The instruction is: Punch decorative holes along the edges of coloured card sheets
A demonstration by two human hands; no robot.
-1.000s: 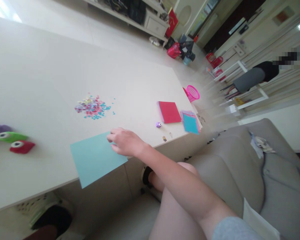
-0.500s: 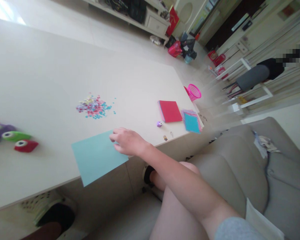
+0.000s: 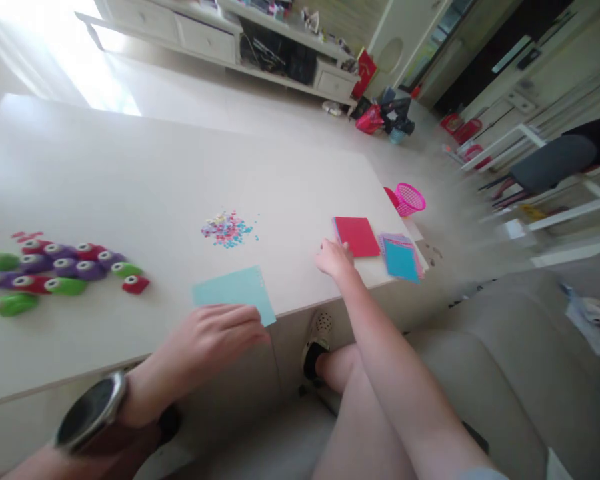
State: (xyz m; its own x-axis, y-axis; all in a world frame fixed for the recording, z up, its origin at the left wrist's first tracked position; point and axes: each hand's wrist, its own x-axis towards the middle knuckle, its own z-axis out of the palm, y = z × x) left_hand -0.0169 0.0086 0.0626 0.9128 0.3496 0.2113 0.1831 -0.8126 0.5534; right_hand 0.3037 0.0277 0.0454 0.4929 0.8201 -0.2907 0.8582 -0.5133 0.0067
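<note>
My left hand (image 3: 213, 339), with a watch (image 3: 90, 410) on its wrist, lies with fingers stretched flat at the table's front edge, its fingertips on the near edge of a light blue paper sheet (image 3: 233, 292). My right hand (image 3: 335, 259) reaches out to the right. Its fingers curl down onto the table just left of a red paper stack (image 3: 357, 235). What sits under those fingers is hidden. A pile of small coloured paper bits (image 3: 226, 229) lies beyond the blue sheet.
Several purple, green and red craft punches (image 3: 60, 273) cluster at the table's left. A blue-and-purple paper stack (image 3: 401, 259) sits by the right corner, with a pink basket (image 3: 410, 199) on the floor beyond. A grey sofa (image 3: 520, 347) is at the right, and my legs are below.
My right hand left the blue sheet and moved right to the spot by the red stack where a small purple item lay. My left hand came in onto the sheet. The view swung left.
</note>
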